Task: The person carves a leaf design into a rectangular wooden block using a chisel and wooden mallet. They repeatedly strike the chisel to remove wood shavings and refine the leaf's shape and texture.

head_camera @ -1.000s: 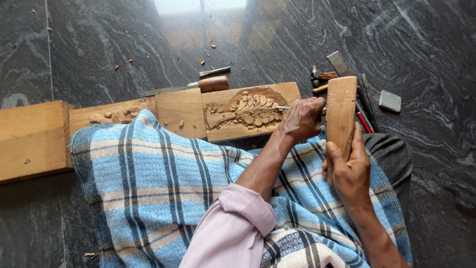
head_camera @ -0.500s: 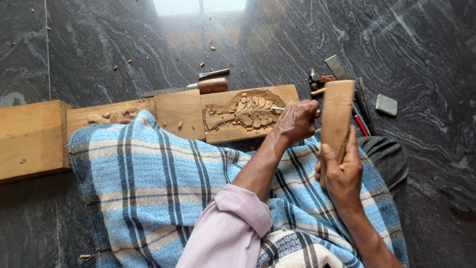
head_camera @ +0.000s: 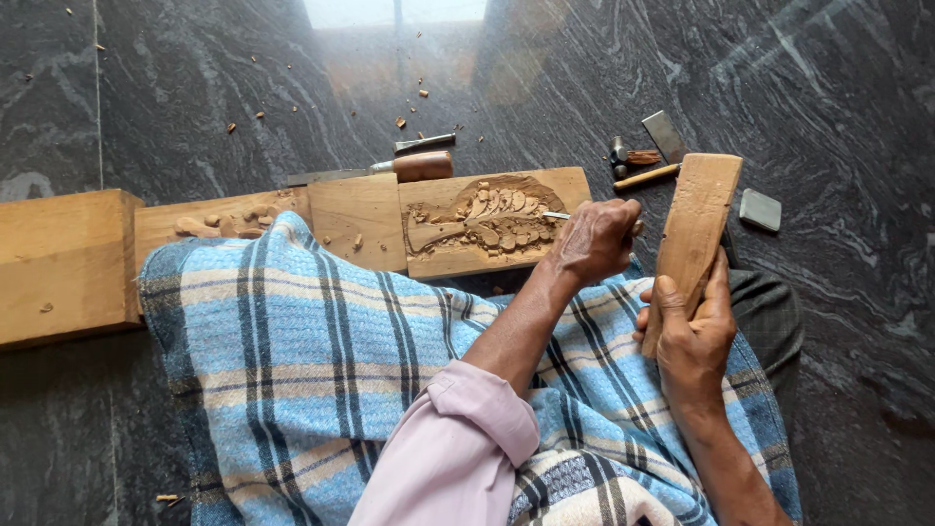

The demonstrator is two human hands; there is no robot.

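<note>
Lying lengthwise along the floor across the person's lap, the carved wooden plank (head_camera: 487,226) runs left to right. The right hand (head_camera: 693,336), closed round a flat wooden mallet (head_camera: 693,229), holds it upright just right of the left hand (head_camera: 594,239), which is clenched on a chisel (head_camera: 557,215) whose tip touches the carving.

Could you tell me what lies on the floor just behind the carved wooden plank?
Behind the carved plank a wooden-handled chisel lies among wood chips on the floor. The plank hides any ground directly underneath it.
</note>
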